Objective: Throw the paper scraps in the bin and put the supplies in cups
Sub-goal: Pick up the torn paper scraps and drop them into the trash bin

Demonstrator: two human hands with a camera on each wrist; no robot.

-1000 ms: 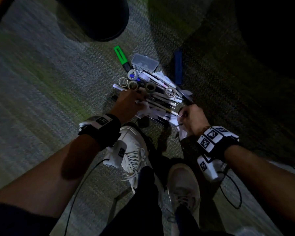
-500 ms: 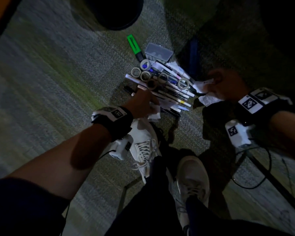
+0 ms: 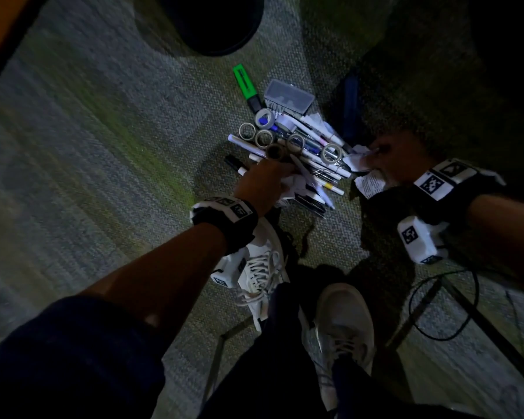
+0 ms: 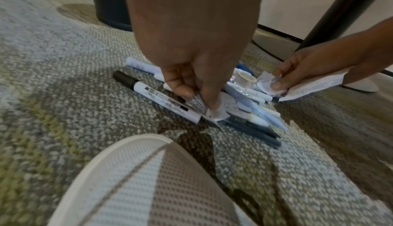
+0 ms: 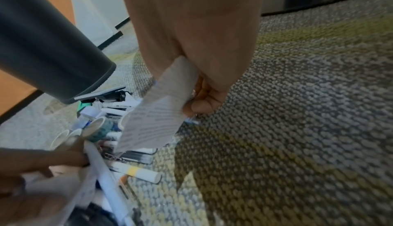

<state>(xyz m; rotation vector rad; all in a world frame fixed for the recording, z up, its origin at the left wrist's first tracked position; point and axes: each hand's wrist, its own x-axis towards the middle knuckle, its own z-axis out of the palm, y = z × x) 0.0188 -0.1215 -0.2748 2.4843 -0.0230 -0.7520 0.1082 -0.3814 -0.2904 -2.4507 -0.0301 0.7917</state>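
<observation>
On the carpet lies a pile of pens and markers [image 3: 309,164] with several tape rolls [image 3: 263,137] and torn paper scraps among them. My left hand [image 3: 285,182] is at the near edge of the pile and pinches a crumpled white scrap [image 4: 214,112] beside a black-capped marker [image 4: 149,93]. My right hand [image 3: 372,158] is at the pile's right side and grips a printed paper scrap [image 5: 157,115], with more scraps [image 3: 371,184] bunched under it. The dark round bin [image 3: 206,25] stands beyond the pile. No cup shows in any view.
A green highlighter [image 3: 245,81] and a clear plastic box [image 3: 288,95] lie at the pile's far end, with a blue object [image 3: 350,104] to the right. My two shoes [image 3: 263,267] stand just before the pile. A black cable [image 3: 442,303] loops at the right.
My right hand has carried its scraps from the pile's near edge to its right side. The left hand has stayed at the near edge, closing on a scrap.
</observation>
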